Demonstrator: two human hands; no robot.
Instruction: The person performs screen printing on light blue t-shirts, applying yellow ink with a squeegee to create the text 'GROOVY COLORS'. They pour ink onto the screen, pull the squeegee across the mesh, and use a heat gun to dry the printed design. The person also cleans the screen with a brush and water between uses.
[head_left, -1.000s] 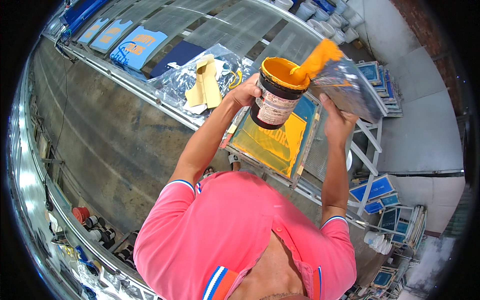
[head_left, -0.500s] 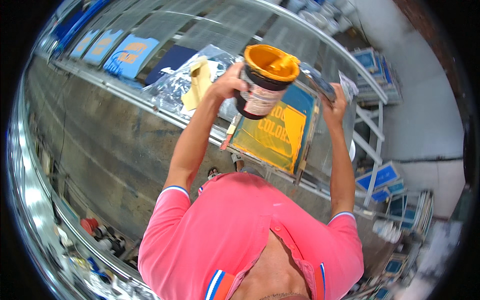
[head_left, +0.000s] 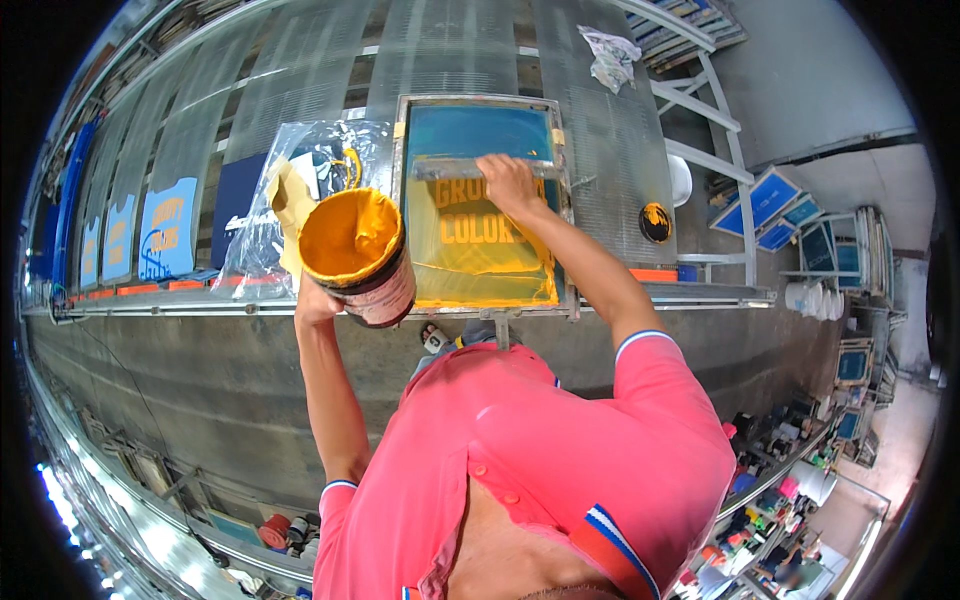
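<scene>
While the left grip [head_left: 318, 303] is pinching a tilted black ink tub [head_left: 375, 297] left of centre in the head view, its fingers mostly hidden, the tub's mouth is showing thick orange ink [head_left: 378, 237]. The right grip [head_left: 510, 185] is clasping a squeegee [head_left: 445, 168], which is lying across a printing screen [head_left: 475, 125] at upper centre; orange ink is also covering the screen's lower part. Across the translucent bench [head_left: 605, 170], light-blue sleeveless tops [head_left: 170, 215] are lying at far left, and an orange-smeared black lid [head_left: 655, 223] is resting at centre right.
</scene>
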